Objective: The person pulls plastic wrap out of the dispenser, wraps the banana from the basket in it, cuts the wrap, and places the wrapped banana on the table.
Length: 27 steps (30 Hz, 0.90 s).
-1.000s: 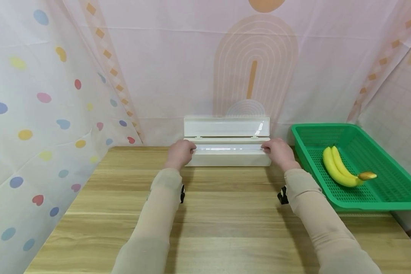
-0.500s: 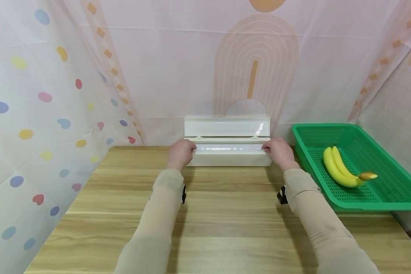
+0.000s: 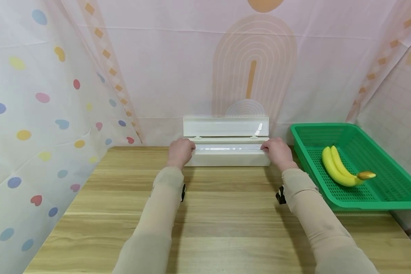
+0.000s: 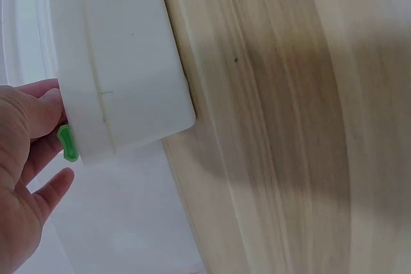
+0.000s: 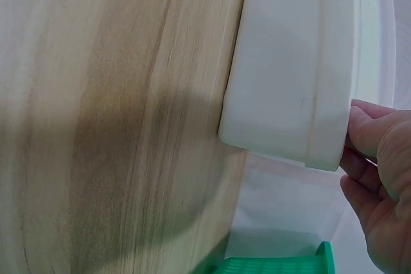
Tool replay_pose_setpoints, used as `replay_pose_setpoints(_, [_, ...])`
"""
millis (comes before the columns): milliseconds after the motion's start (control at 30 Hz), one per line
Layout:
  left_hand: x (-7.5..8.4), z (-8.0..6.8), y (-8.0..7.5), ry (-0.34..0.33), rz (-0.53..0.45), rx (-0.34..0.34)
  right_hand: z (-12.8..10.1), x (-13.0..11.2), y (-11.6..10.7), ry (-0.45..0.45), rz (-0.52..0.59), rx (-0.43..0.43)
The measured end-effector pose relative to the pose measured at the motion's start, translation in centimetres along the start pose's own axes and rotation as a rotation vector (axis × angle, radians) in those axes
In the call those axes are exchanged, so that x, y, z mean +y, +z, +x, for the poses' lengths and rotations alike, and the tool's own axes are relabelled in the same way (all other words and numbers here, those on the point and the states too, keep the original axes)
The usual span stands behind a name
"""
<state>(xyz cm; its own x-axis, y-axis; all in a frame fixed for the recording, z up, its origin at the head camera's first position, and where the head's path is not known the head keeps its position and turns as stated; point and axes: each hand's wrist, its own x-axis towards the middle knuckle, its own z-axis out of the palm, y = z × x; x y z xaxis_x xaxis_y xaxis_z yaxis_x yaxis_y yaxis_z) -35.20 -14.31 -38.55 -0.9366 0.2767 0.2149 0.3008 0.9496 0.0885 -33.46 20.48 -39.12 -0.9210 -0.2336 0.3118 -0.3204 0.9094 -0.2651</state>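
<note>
Both your grips clamp the white box: left hand (image 3: 180, 152) on its left end, right hand (image 3: 276, 152) on its right end, steadying the box (image 3: 227, 156) at the tabletop's (image 3: 226, 213) far edge, its lid (image 3: 226, 127) upright.

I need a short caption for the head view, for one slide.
Both hands, left hand and right hand, hold the ends of an open white box on a wooden table, beside bananas in a green basket.
</note>
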Motion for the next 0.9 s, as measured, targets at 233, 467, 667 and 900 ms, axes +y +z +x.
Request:
replay_pose_setpoints(233, [-0.10, 0.50, -0.11, 0.032, 0.049, -0.012, -0.01, 0.01, -0.07, 0.000, 0.001, -0.005])
replay_pose_setpoints(467, [-0.08, 0.79, -0.23, 0.025, 0.058, -0.034, 0.18, 0.04, -0.15, 0.010, 0.002, -0.017])
replay_pose_setpoints(667, [-0.08, 0.82, -0.27, 0.021, 0.069, -0.035, 0.33, 0.13, -0.04, 0.021, 0.006, -0.024])
replay_pose_setpoints(900, [0.00, 0.51, -0.22, -0.004, 0.039, -0.032, 0.25, -0.01, 0.07, 0.016, -0.006, -0.008])
